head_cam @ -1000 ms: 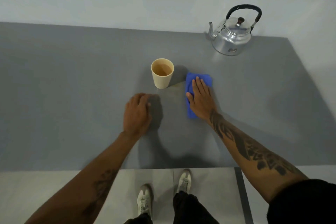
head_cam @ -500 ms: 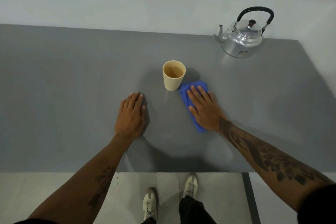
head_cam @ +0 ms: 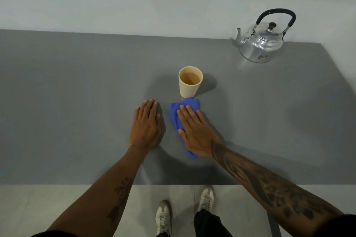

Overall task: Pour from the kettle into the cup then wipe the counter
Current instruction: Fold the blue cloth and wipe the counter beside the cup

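A cream cup (head_cam: 189,87) holding brownish liquid stands upright in the middle of the grey counter (head_cam: 77,92). Just in front of it lies a blue cloth (head_cam: 176,110), and my right hand (head_cam: 196,131) presses flat on it with fingers stretched out. Most of the cloth is hidden under that hand. My left hand (head_cam: 146,124) rests palm down on the bare counter, a little left of the cloth. The silver kettle (head_cam: 261,44) with its black handle stands upright at the far right corner, spout pointing left.
A pale wall runs along the back of the counter. The counter's near edge crosses the lower part of the view, with the floor and my two white shoes (head_cam: 163,217) below it. The counter's right edge lies beyond the kettle.
My right hand has slid the blue cloth leftward and toward me, from the cup's right side to just in front of it. My left hand has flattened onto the counter.
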`<state>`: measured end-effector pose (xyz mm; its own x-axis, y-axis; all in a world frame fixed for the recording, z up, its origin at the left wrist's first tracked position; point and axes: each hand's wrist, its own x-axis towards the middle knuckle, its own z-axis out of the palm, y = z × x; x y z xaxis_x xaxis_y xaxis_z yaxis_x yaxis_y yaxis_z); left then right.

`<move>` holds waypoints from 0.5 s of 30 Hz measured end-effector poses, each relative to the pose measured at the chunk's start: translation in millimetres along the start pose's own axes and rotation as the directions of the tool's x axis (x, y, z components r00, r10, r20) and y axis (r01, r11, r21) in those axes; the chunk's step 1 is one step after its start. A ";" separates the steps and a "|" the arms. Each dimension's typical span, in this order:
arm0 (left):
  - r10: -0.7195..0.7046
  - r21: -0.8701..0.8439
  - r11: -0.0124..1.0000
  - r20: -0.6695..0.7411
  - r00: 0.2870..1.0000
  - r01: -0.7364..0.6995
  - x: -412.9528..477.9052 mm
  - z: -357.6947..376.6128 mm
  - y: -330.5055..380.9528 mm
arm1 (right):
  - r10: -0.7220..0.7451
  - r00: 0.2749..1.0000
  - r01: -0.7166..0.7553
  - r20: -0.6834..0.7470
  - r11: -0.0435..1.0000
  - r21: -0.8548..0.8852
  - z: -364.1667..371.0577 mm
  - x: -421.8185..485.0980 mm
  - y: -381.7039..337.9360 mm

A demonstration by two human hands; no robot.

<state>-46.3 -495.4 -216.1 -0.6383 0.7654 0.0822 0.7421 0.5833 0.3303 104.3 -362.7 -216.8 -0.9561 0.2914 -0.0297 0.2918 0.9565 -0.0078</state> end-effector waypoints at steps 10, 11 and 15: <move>-0.021 -0.060 0.998 0.039 0.999 0.023 -1.9 -2.4 -1.4 | 0.041 0.998 -0.046 0.044 0.992 0.118 -6.4 78.6 -37.4; -0.012 -0.066 0.998 0.035 0.999 0.014 -1.9 -2.6 -1.4 | 0.048 0.998 -0.052 0.035 0.992 0.117 -4.0 71.1 -35.3; -0.002 -0.038 0.999 -0.007 1.000 0.002 -0.2 2.2 -6.7 | 0.046 0.999 -0.045 -0.017 0.997 0.059 -2.6 15.7 -13.9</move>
<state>-50.7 -498.8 -220.4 -0.6412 0.7623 0.0882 0.7326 0.5738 0.3662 85.2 -371.4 -214.5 -0.9419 0.3357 -0.0130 0.3358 0.9396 -0.0656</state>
